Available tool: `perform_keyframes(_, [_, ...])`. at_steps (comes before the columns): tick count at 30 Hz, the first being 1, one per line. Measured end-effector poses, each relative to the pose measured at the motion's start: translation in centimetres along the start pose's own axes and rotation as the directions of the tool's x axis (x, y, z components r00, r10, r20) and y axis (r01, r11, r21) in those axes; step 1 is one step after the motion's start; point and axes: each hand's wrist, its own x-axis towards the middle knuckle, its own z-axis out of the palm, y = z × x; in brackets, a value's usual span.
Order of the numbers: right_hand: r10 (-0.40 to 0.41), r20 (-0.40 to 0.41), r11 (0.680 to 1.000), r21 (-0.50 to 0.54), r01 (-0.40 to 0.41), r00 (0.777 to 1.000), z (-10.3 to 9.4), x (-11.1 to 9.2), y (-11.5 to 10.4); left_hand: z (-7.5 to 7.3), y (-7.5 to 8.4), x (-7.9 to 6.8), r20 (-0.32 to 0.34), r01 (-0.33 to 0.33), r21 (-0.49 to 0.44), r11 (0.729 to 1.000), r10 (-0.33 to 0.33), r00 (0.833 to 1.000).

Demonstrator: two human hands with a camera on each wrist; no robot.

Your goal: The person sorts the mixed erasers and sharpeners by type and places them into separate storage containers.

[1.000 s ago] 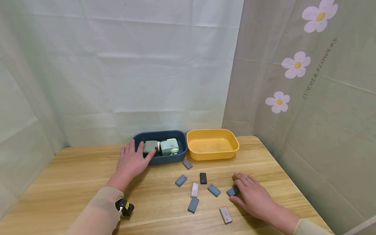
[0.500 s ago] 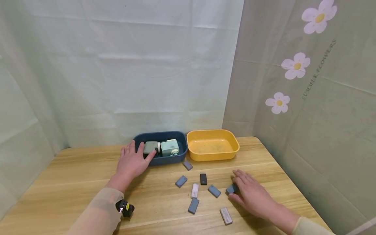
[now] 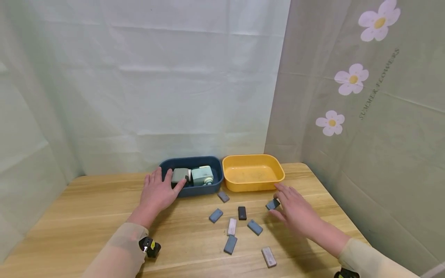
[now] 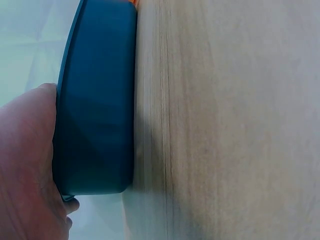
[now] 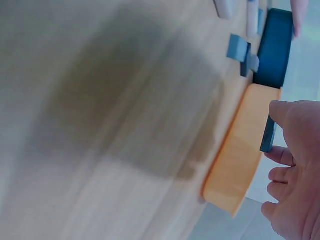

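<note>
- One left hand, ours, rests with fingers apart on the left end of the navy bin, which stands along the far edge of the table.
- Inside that bin we see a grey object and, to its right, a pale-green object.
- Next, on the table, we see a blue block, a grey block close to the navy bin's right corner, a second blue block, a whitish block lying just beyond it, a black block, a third blue block and, closest to the near edge, a pale brown block.
- Beside the navy bin, along the far edge, we have the yellow bin.
- Our right hand is clamped on a slate block, pinched between thumb and fingers and raised off the table, near the yellow bin's front right corner.
</note>
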Motion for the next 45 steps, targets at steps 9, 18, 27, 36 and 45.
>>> perform_keyframes(9, [0.009,-0.032,1.0,-0.018,-0.009,0.999,-0.2,2.8,1.0,0.2,-0.1,0.0,-0.016,-0.007,-0.004,1.0,0.007,1.0])
perform_keyframes(18, [0.003,-0.045,0.999,-0.039,-0.005,0.999,-0.1,5.0,2.0,0.2,-0.1,0.0,-0.014,0.0,-0.006,1.0,0.0,1.0])
perform_keyframes(27, [0.022,-0.021,0.998,-0.055,-0.023,1.0,0.0,7.1,2.5,0.1,0.1,-0.1,-0.024,0.006,-0.003,1.0,-0.006,1.0])
perform_keyframes(36, [0.086,0.018,0.996,-0.034,-0.085,0.996,0.2,8.8,3.0,0.3,0.1,0.0,-0.038,0.009,0.02,1.0,-0.009,0.999])
perform_keyframes(45, [0.131,0.064,0.99,-0.053,-0.128,0.989,0.5,10.4,3.1,0.3,0.0,0.1,-0.043,0.011,0.035,0.999,-0.01,0.999])
